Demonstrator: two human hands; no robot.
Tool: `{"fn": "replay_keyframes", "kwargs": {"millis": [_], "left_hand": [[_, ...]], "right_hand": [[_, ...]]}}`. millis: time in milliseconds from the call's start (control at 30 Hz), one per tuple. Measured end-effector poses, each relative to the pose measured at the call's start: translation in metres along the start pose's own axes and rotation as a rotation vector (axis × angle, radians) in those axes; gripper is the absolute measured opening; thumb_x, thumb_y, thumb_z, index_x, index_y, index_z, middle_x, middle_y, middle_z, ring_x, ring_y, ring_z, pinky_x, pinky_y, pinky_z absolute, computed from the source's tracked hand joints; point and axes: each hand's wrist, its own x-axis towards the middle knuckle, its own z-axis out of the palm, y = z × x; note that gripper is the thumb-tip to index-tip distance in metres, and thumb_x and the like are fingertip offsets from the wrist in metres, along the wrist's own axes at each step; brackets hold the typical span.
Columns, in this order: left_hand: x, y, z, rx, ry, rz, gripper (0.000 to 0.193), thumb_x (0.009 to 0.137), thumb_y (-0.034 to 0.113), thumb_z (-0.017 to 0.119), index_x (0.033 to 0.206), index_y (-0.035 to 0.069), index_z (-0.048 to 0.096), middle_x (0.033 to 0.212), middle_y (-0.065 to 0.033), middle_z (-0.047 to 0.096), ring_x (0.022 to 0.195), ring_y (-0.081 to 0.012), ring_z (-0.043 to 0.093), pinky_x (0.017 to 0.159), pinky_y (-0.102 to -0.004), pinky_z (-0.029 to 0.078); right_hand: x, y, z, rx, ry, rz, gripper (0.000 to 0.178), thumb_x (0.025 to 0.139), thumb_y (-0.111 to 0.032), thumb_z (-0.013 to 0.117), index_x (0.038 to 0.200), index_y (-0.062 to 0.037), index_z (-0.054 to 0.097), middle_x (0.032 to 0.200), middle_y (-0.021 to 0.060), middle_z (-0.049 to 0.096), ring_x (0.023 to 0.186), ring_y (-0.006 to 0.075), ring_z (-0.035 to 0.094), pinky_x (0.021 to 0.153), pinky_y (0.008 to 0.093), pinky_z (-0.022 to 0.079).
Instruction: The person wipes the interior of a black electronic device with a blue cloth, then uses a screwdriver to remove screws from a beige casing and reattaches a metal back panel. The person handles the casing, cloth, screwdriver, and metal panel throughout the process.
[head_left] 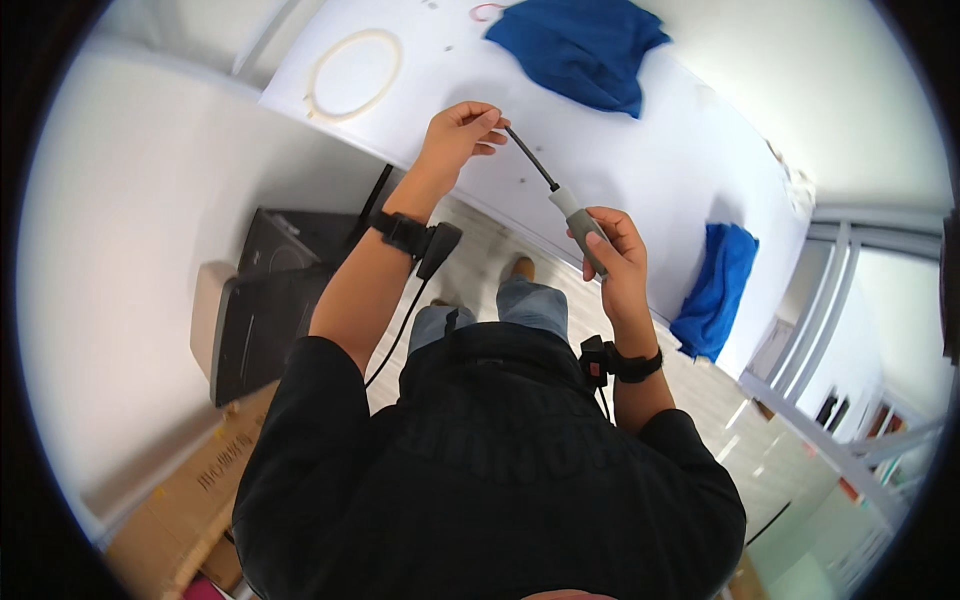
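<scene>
A screwdriver (534, 160) with a thick grey handle and a thin dark shaft is held slantwise over the white table. My right hand (618, 250) is closed round its handle, the thumb lying along the near side. At the far end of the shaft, the thumb and forefinger of my left hand (463, 138) pinch together at the tip, the other fingers loosely bent below. Whether a small piece sits between those fingertips is hidden. Several tiny grey pieces, one of them a speck (522, 181) below the shaft, lie on the tabletop; their kind is too small to tell.
Beyond my hands on the white table (660, 160) lie a crumpled blue cloth (580, 50), a pale round hoop (313, 80) at the far left and a folded blue cloth (718, 288) at the right. Left of me are a black case (270, 330) and a cardboard box (190, 490).
</scene>
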Motion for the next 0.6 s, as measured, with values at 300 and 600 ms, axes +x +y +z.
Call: {"fn": "replay_keyframes", "kwargs": {"millis": [300,600], "left_hand": [[-0.125,-0.027,-0.12,-0.594,0.166,-0.041,0.014,0.099,0.017,0.049,0.102,0.005,0.056,0.101,-0.0083,0.065,0.078,-0.0112,0.063,0.068,-0.0231,0.051],[-0.282,-0.075,-0.22,-0.81,0.342,0.178,0.012,0.098,0.015,0.05,0.1,0.006,0.058,0.101,-0.0093,0.065,0.073,-0.0103,0.058,0.063,-0.023,0.048]], "right_hand": [[0.004,0.026,0.088,-0.072,-0.41,0.173,0.036,0.085,-0.013,0.057,0.119,-0.0023,0.056,0.098,0.0166,0.065,0.055,0.0078,0.049,0.046,0.0179,0.037],[-0.063,0.077,0.195,-0.081,-0.655,0.299,0.032,0.086,-0.007,0.056,0.117,-0.0017,0.058,0.104,0.0117,0.064,0.082,0.0118,0.061,0.047,0.0208,0.037]]}}
